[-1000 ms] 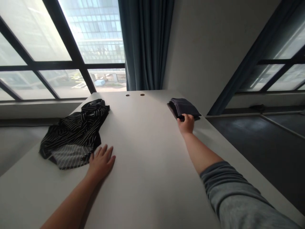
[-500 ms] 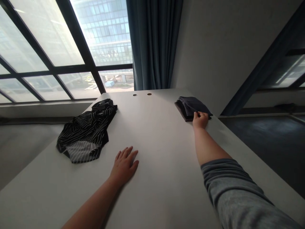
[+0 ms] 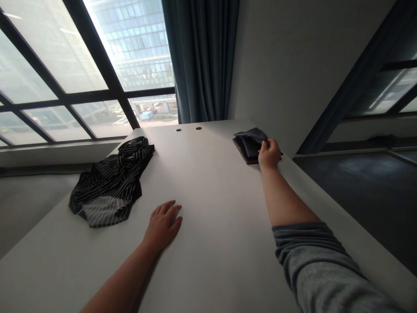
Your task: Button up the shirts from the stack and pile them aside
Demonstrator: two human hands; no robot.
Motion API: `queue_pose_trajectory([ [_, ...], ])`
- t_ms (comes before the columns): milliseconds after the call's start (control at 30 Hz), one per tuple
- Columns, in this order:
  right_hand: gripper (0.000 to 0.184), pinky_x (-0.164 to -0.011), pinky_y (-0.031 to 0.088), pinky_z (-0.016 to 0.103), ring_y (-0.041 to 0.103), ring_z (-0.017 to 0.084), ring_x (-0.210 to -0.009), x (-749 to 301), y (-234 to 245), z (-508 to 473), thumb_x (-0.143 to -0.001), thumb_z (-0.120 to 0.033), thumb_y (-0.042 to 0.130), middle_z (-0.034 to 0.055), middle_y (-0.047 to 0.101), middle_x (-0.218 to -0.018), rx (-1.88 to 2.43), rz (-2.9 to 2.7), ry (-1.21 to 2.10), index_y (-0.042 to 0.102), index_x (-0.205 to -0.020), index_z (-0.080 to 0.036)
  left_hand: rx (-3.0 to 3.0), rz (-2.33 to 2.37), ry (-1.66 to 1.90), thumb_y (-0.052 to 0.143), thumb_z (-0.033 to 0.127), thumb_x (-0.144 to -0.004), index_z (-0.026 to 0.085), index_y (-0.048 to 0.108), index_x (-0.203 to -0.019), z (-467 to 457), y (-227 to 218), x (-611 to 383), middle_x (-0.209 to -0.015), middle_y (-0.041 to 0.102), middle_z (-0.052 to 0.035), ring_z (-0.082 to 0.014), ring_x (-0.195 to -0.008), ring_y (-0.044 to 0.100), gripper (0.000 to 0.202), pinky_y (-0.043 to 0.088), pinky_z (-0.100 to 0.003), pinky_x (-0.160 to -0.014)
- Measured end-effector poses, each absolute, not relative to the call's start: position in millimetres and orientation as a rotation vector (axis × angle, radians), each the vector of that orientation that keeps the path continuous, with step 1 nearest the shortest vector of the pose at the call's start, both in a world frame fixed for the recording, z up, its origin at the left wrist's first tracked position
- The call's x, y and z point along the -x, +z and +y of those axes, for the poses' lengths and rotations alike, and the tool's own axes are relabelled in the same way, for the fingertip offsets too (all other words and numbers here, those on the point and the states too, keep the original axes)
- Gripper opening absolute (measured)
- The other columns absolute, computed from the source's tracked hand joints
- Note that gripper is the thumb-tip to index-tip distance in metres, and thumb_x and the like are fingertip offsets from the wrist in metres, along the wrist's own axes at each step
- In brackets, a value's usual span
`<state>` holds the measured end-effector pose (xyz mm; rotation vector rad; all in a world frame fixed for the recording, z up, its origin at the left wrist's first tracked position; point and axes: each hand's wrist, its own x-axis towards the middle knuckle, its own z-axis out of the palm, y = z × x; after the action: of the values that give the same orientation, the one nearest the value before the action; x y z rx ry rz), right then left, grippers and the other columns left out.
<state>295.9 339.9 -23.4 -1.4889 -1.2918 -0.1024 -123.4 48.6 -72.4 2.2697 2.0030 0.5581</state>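
Observation:
At the table's far right lies a small stack of folded dark clothes (image 3: 244, 152). My right hand (image 3: 269, 154) pinches the near edge of the top one, a dark grey folded garment (image 3: 253, 135), and holds that edge raised above the darker cloth under it. My left hand (image 3: 163, 222) rests palm down on the white table (image 3: 208, 243), fingers spread, holding nothing. To its left lies a crumpled black garment with white stripes (image 3: 114, 178), its pale inner side showing at the near end. My left hand does not touch it.
Two round cable holes (image 3: 198, 128) are set in the table's far end. Behind stand a blue curtain (image 3: 202, 61), a grey wall (image 3: 286, 65) and a large window (image 3: 87, 52) on the left. The table's right edge drops to a dark floor (image 3: 345, 187).
My right hand has lifted the near edge of the top dark grey garment upward. My left hand stays on the table. The whole view has shifted slightly.

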Motion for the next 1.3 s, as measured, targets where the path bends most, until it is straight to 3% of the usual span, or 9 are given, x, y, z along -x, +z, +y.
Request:
queue_pose_trajectory([
  [233,0.019,-0.073,0.048,0.034,0.068,0.027,-0.077,-231,91,221,-0.092,-0.032,0.058,0.0096,0.075,-0.081,1.335,-1.761,-0.096,0.073,-0.094,-0.02,-2.235,1.888,0.744,0.061,0.033,-0.095,0.027,0.067,-0.129,51,-75,131,-0.142,0.063,-0.01,-0.0331,-0.132,0.059,0.035,0.044,-0.06,-0.115],
  [400,0.017,-0.06,0.043,0.027,0.061,0.017,-0.062,-185,136,109,-0.093,-0.035,0.063,0.0007,0.067,-0.069,1.032,-1.888,0.338,0.071,-0.086,-0.021,-2.321,1.568,1.091,0.072,0.04,-0.09,0.024,0.04,-0.157,40,-63,112,-0.161,0.041,-0.0186,-0.0352,-0.147,0.045,0.076,0.045,-0.055,-0.117],
  [533,0.027,-0.043,0.033,0.022,0.047,0.01,-0.044,-180,144,73,-0.092,-0.046,0.067,-0.0043,0.057,-0.057,0.868,-1.715,0.882,0.067,-0.086,-0.02,-2.424,1.37,1.358,0.078,0.033,-0.082,0.024,0.056,-0.144,21,-31,89,-0.162,0.036,-0.0192,-0.0422,-0.148,0.04,0.067,0.043,-0.06,-0.115],
  [700,0.032,-0.034,0.022,0.019,0.031,0.006,-0.034,-197,106,107,-0.085,-0.048,0.074,-0.0094,0.044,-0.047,0.859,-1.37,1.277,0.059,-0.081,-0.02,-2.009,1.067,1.254,0.061,0.019,-0.083,0.018,0.072,-0.099,14,25,94,-0.105,0.071,-0.0082,-0.0236,-0.099,0.069,0.019,0.057,-0.036,-0.089],
  [800,0.027,-0.034,0.021,0.019,0.032,0.007,-0.034,-203,60,138,-0.086,-0.038,0.073,-0.009,0.042,-0.045,1.162,-1.285,1.297,0.056,-0.075,-0.019,-1.675,1.195,1.155,0.057,0.018,-0.078,0.017,0.065,-0.078,31,31,105,-0.065,0.063,0.0006,-0.0147,-0.063,0.061,0.008,0.05,-0.025,-0.061],
  [933,0.013,-0.04,0.03,0.02,0.041,0.008,-0.04,-199,10,157,-0.09,-0.028,0.066,-0.0035,0.059,-0.061,1.477,-1.315,1.146,0.06,-0.087,-0.017,-1.35,1.421,1.15,0.059,0.02,-0.073,0.016,0.063,-0.084,60,-5,113,-0.061,0.06,0.0023,-0.0124,-0.057,0.058,0.012,0.05,-0.024,-0.057],
  [1133,0.013,-0.074,0.05,0.029,0.064,0.016,-0.078,-170,8,131,-0.089,-0.023,0.063,0.0046,0.074,-0.092,1.183,-2.125,0.599,0.073,-0.097,-0.019,-1.33,1.721,1.405,0.064,0.021,-0.081,0.019,0.059,-0.121,68,-39,129,-0.131,0.062,-0.013,-0.0211,-0.106,0.068,0.041,0.059,-0.038,-0.09],
  [1200,0.015,-0.08,0.051,0.029,0.067,0.017,-0.084,-159,8,115,-0.09,-0.026,0.066,0.0026,0.075,-0.095,0.843,-2.497,0.785,0.076,-0.1,-0.022,-1.686,1.692,1.296,0.063,0.025,-0.086,0.019,0.064,-0.113,59,-27,133,-0.128,0.063,-0.0119,-0.024,-0.116,0.064,0.028,0.056,-0.04,-0.096],
  [1300,0.036,-0.09,0.051,0.031,0.067,0.02,-0.099,-147,-6,98,-0.079,-0.024,0.081,0.0026,0.073,-0.112,0.503,-2.785,0.934,0.077,-0.114,-0.027,-2.14,1.272,0.724,0.069,0.04,-0.089,0.02,0.069,-0.099,43,-5,131,-0.103,0.07,-0.0058,-0.0226,-0.099,0.066,0.022,0.054,-0.038,-0.092],
])
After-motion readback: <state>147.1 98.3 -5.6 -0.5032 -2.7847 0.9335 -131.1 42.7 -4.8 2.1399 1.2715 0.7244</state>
